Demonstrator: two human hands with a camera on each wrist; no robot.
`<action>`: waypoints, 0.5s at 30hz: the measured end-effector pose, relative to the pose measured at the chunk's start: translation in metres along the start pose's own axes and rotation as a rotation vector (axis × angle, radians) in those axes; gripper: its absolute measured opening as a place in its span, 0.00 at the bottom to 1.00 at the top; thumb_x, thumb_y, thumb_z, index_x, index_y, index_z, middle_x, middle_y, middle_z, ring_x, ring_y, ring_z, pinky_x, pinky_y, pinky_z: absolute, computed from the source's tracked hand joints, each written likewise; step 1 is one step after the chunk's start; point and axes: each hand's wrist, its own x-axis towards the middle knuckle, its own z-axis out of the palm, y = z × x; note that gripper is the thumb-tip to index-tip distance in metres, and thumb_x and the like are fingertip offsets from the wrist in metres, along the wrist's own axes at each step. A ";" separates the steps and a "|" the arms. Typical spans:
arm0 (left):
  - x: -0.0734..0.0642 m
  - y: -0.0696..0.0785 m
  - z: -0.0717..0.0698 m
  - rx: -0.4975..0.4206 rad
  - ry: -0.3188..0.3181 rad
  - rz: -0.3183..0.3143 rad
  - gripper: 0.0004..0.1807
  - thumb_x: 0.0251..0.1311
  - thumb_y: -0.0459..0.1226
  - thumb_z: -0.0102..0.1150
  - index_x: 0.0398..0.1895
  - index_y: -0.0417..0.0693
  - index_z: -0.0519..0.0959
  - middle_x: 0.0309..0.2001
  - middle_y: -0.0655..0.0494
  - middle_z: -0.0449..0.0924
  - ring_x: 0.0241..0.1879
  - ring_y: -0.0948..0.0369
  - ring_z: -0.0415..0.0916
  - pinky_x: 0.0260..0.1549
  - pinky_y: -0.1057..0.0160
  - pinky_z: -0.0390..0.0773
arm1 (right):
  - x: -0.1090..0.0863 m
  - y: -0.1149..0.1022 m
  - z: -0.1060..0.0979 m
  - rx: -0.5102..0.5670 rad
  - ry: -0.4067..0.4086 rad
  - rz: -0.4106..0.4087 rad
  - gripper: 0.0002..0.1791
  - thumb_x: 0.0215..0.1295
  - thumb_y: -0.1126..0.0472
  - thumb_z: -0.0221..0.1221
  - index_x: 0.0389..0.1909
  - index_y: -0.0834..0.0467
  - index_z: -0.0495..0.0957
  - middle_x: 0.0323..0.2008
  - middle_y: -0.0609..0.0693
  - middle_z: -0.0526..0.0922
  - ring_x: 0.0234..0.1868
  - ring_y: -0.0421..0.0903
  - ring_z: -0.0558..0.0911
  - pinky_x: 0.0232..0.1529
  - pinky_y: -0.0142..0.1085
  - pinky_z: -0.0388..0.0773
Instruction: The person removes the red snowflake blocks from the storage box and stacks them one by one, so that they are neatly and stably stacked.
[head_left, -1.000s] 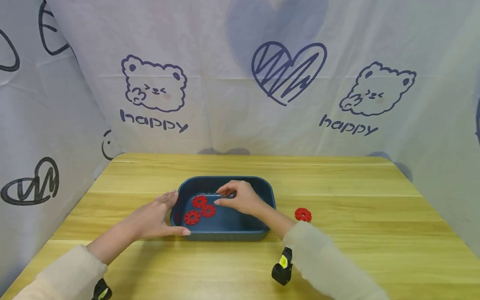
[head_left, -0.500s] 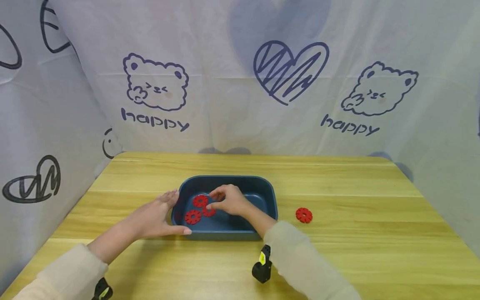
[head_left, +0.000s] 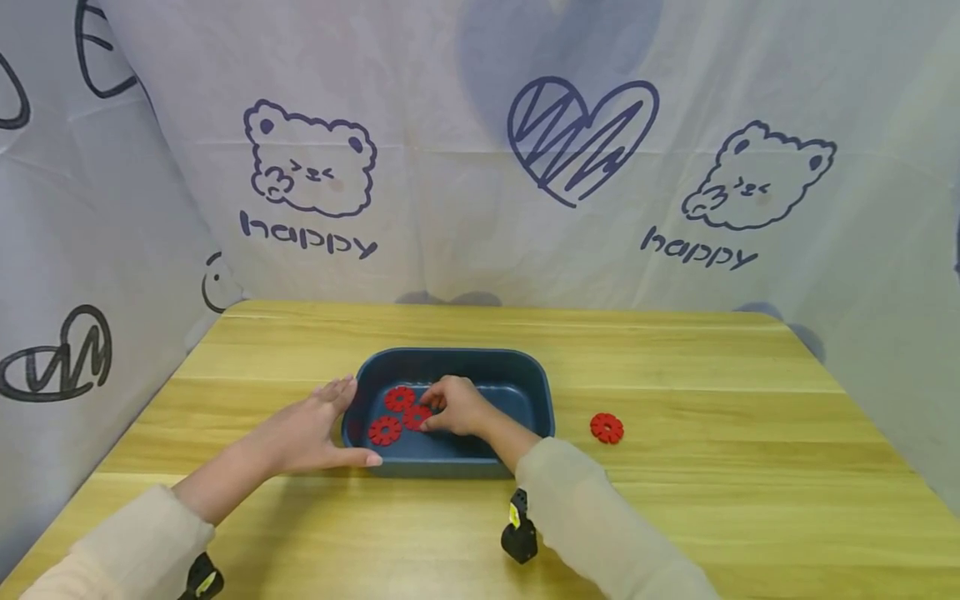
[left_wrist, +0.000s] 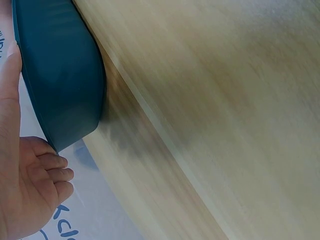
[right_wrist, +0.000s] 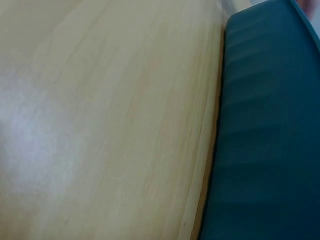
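Observation:
Inside the dark blue tray [head_left: 480, 469], three red notched plastic building discs lie together on the left part of the floor. My right hand [head_left: 465, 410] reaches in from the right, its bent thumb and fingertips right at the edge of the nearest notched disc [head_left: 415, 417]; I cannot tell whether they pinch it. The other two are an upper disc [head_left: 400, 398] and a lower disc [head_left: 385, 431]. At the tray's left end rests my left hand [head_left: 307, 433], spread wide, thumb along the front rim and fingers against the left wall. The right wrist view shows only the tray's outer wall [right_wrist: 270, 125] and tabletop.
A fourth-looking match, another red notched disc [head_left: 607, 428], lies on the wooden table [head_left: 712, 500] right of the tray. White cloth with drawn bears and hearts [head_left: 450, 167] hangs behind the table and along both sides.
My right hand has moved left and lower inside the tray, down to the disc nearest it. My left hand has stayed at the tray's left end; the discs lie as before.

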 end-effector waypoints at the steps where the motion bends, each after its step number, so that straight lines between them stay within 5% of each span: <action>1: 0.000 0.000 0.000 0.000 0.000 0.001 0.62 0.43 0.70 0.54 0.67 0.28 0.54 0.69 0.31 0.52 0.66 0.34 0.53 0.59 0.39 0.62 | 0.000 0.000 0.000 -0.001 0.000 -0.005 0.18 0.49 0.63 0.69 0.43 0.64 0.81 0.37 0.55 0.79 0.39 0.48 0.77 0.37 0.28 0.74; 15: 0.000 0.000 -0.001 0.004 -0.004 0.000 0.63 0.43 0.71 0.54 0.67 0.28 0.54 0.69 0.31 0.52 0.67 0.36 0.52 0.60 0.39 0.61 | 0.000 0.002 0.000 -0.037 -0.021 -0.024 0.15 0.52 0.64 0.67 0.42 0.64 0.82 0.37 0.55 0.78 0.40 0.49 0.77 0.40 0.30 0.75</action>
